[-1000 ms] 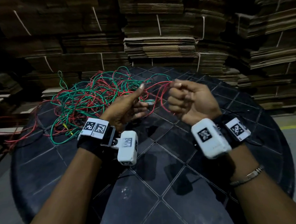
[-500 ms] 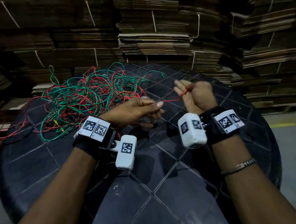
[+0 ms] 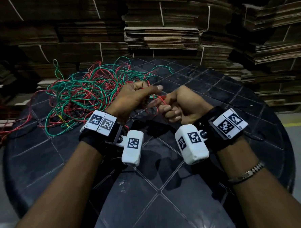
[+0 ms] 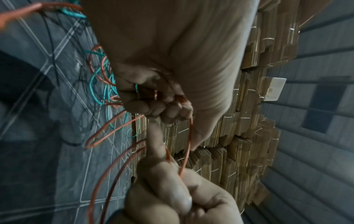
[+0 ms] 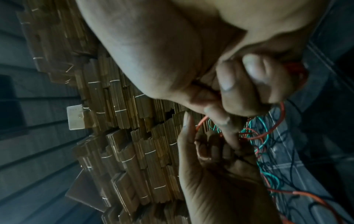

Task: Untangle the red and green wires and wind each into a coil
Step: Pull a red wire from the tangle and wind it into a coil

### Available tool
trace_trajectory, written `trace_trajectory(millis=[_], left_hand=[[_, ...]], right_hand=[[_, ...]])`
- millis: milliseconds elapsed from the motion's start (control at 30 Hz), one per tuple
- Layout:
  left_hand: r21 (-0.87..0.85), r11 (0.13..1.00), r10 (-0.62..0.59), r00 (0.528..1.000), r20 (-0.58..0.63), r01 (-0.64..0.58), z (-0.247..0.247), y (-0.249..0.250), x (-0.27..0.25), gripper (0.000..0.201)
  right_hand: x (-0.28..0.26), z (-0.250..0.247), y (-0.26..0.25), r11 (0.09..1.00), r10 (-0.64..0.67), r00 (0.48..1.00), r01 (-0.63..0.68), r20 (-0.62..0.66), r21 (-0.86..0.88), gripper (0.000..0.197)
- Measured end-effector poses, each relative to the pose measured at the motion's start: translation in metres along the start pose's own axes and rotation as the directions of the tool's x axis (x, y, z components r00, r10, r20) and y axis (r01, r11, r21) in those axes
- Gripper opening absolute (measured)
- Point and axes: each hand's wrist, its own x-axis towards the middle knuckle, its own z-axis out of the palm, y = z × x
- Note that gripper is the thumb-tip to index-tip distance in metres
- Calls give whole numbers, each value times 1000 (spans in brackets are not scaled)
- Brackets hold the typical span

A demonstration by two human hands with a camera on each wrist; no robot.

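Note:
A tangle of red wire [image 3: 85, 90] and green wire [image 3: 78, 97] lies on the far left of the dark round table [image 3: 60, 154]. My left hand [image 3: 136, 97] is raised just right of the pile, its fingers curled round a red strand [image 4: 188, 144]. My right hand [image 3: 177, 105] is a fist close beside it, gripping red wire loops [image 4: 107, 178] that hang below it. In the right wrist view the red strand [image 5: 277, 127] runs out from under the curled fingers [image 5: 254, 78] toward the pile. The two hands almost touch.
Bundled stacks of flattened cardboard [image 3: 160, 30] rise close behind the table and on both sides. Red wire [image 3: 9, 126] trails off the table's left edge. The table's near half [image 3: 151, 193] carries only my forearms. A grey floor [image 3: 300, 148] shows at right.
Both hands have come closer together. The left hand has risen and turned over the strand. The right hand has gone from fingers up to a fist round the red wire.

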Motion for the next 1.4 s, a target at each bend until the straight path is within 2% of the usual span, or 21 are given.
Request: trace_trajectory(millis=[133, 267, 300, 367, 467, 567, 600, 667, 733, 767, 800, 833, 867, 933, 967, 1033, 1100, 1167, 1233, 1300, 1400], left_hand=[[80, 996, -33, 999, -18, 35, 0, -1, 0, 42], [39, 998, -57, 998, -29, 59, 1, -4, 2, 37], [23, 996, -83, 996, -39, 84, 2, -5, 4, 34], [-7, 988, -154, 987, -44, 154, 3, -6, 7, 43], [-56, 960, -272, 962, 31, 273, 5, -7, 6, 50], [-11, 928, -369, 925, 90, 372, 11, -6, 0, 43], [13, 922, -387, 917, 96, 387, 13, -7, -3, 45], [50, 920, -392, 916, 83, 389, 16, -10, -5, 46], [63, 923, -383, 921, 69, 379, 17, -14, -4, 44], [67, 928, -369, 927, 59, 365, 18, -15, -4, 44], [72, 938, -342, 938, 51, 338, 19, -16, -3, 42], [76, 950, -307, 950, 49, 303, 21, -15, -2, 39], [77, 964, -260, 964, 53, 256, 22, -14, -1, 36], [88, 988, -132, 989, 68, 126, 22, -14, 0, 30], [117, 992, -56, 996, 75, 47, 20, -14, 0, 30], [196, 976, 71, 992, 101, -90, 19, -16, -3, 29], [281, 942, 156, 981, 120, -184, 21, -18, -3, 29], [320, 919, 208, 973, 100, -230, 22, -19, -1, 29], [368, 896, 235, 968, 83, -249, 21, -19, 2, 30], [380, 895, 210, 973, 99, -232, 16, -20, 6, 32], [203, 968, 112, 979, 171, -147, 13, -18, 9, 35]], right_hand=[[-3, 5, 0, 999, 53, 995, -54, 82, 10, 51], [-5, 4, -2, 996, 38, 981, -52, 189, 74, 48], [-6, 0, -3, 989, 4, 976, -36, 220, 143, 47], [-8, -10, -6, 952, -108, 962, 27, 251, 306, 45], [-9, -22, -10, 827, -305, 917, 121, 257, 548, 40], [-7, -26, -10, 684, -440, 881, 204, 173, 700, 36], [-7, -25, -11, 627, -471, 876, 250, 104, 738, 35], [-7, -24, -15, 476, -512, 849, 406, -129, 780, 33], [-10, -30, -20, 331, -520, 783, 553, -340, 765, 28], [-13, -34, -22, 269, -530, 757, 577, -381, 771, 29], [-14, -36, -23, 249, -517, 755, 583, -403, 773, 33], [-15, -40, -22, 283, -501, 764, 589, -407, 756, 35], [-12, -41, -21, 371, -457, 778, 607, -431, 703, 35], [-7, -38, -19, 648, -357, 744, 633, -564, 425, 34], [0, -37, -15, 766, -326, 736, 574, -594, 291, 32], [11, -32, -7, 924, -219, 783, 358, -582, 134, 20], [14, -29, -2, 962, -162, 857, 247, -489, 114, 28], [10, -24, -3, 980, -163, 872, 196, -462, 23, 31], [3, -18, -2, 989, -141, 915, 150, -379, -6, 32], [-3, -9, -3, 996, -90, 961, 93, -260, -1, 29], [-5, -7, -5, 1000, -15, 990, 12, -139, -22, 28]])
